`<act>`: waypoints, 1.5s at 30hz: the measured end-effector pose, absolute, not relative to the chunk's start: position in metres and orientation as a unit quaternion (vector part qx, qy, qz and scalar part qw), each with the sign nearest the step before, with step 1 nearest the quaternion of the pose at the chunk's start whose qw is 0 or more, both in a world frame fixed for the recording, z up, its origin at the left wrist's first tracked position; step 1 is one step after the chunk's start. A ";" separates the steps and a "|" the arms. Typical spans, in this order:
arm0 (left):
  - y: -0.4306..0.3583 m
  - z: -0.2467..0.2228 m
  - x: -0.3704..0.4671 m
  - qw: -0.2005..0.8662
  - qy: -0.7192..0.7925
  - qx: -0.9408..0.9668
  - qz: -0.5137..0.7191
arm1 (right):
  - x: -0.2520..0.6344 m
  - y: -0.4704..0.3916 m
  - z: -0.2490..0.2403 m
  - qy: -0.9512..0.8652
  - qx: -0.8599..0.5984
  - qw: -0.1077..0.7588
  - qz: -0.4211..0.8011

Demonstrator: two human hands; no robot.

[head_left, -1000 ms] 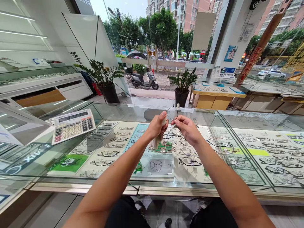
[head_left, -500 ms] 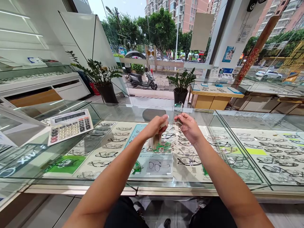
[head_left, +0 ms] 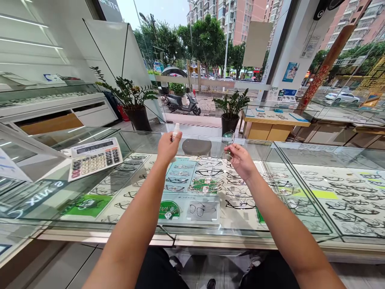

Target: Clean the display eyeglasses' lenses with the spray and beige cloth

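I am at a glass display counter (head_left: 90,224) with rows of eyeglass frames under the glass. My right hand (head_left: 242,161) holds a pair of thin-rimmed glasses (head_left: 227,140) upright above the counter, one round lens sticking up past my fingers. My left hand (head_left: 167,147) is raised over the far side of the counter, fingers closed around a small white bottle (head_left: 176,130) whose top pokes out above my fist. The two hands are apart, with a round grey pad (head_left: 197,147) on the glass between them.
A calculator (head_left: 94,158) lies tilted on the glass at the left. Two potted plants (head_left: 134,100) (head_left: 231,110) stand behind the counter by the window. More glass cases run to the right (head_left: 337,188) and left. A small display stand (head_left: 202,210) sits inside the case.
My left hand has moved left and away from my right hand, lifting the small white bottle higher. The right hand stays almost in place with the glasses.
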State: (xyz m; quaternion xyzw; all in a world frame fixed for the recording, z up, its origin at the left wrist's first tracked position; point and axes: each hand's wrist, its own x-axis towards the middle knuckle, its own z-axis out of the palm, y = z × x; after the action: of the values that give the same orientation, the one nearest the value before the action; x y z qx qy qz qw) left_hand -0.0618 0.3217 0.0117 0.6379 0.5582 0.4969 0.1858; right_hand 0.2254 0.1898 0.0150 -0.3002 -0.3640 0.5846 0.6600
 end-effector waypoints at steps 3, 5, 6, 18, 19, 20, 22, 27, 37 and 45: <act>0.324 0.003 -0.066 0.159 0.597 0.644 0.451 | 0.226 0.191 0.015 -0.365 -0.303 0.660 0.582; 0.326 -0.003 -0.064 0.161 0.612 0.657 0.410 | 0.227 0.192 0.014 -0.366 -0.305 0.660 0.581; 0.327 -0.007 -0.063 0.162 0.617 0.664 0.390 | 0.227 0.192 0.014 -0.367 -0.306 0.660 0.580; 0.335 -0.028 -0.057 0.191 0.641 0.703 0.243 | 0.226 0.191 0.014 -0.367 -0.311 0.655 0.583; 0.335 -0.027 -0.058 0.196 0.641 0.703 0.238 | 0.226 0.191 0.015 -0.367 -0.311 0.655 0.583; 0.334 -0.026 -0.058 0.199 0.642 0.703 0.234 | 0.226 0.191 0.015 -0.367 -0.310 0.655 0.583; 0.333 -0.024 -0.057 0.202 0.642 0.703 0.227 | 0.226 0.190 0.015 -0.367 -0.311 0.654 0.584; 0.331 -0.022 -0.057 0.201 0.643 0.706 0.216 | 0.226 0.191 0.015 -0.369 -0.313 0.653 0.583; 0.331 -0.020 -0.058 0.213 0.643 0.688 0.261 | 0.226 0.190 0.014 -0.384 -0.318 0.648 0.575; 0.330 -0.012 -0.069 0.113 0.646 0.600 0.459 | 0.228 0.190 0.014 -0.388 -0.321 0.647 0.572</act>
State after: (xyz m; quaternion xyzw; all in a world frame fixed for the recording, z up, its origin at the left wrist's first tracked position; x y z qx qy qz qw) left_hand -0.0688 0.3299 -0.0117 0.5998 0.6458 0.4586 0.1130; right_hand 0.2277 0.1897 0.0136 -0.3215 -0.3884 0.5715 0.6474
